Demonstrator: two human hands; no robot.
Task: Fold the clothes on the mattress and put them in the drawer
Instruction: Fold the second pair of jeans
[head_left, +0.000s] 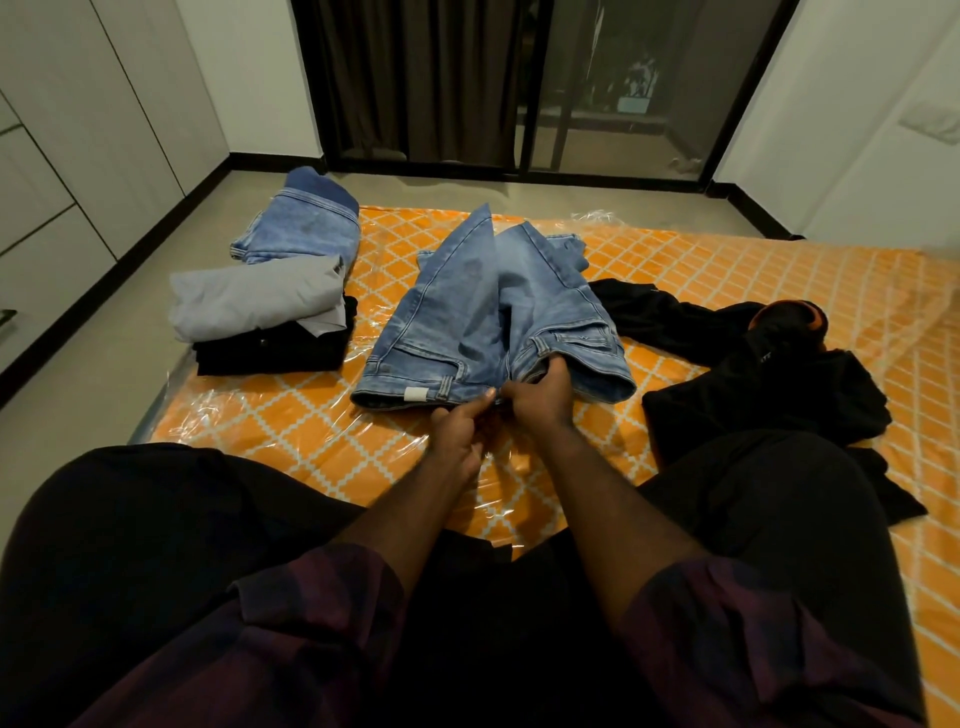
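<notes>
We're looking down on a shirt in a dark check. There's the left sleeve (311, 613), deep maroon crossed with broad navy bands, its cuff turned back in a thick fold near the elbow. The right sleeve (727, 623) matches it: same maroon-and-navy pattern, same rolled cuff with a firm edge. Below both cuffs we have bare forearms, and the left hand (457, 441) and right hand (535, 397) are bare too. Then we pick out the trousers (130, 519), plain black in a smooth, matte cloth. The light is too dim for us to tell seams or pockets.
</notes>
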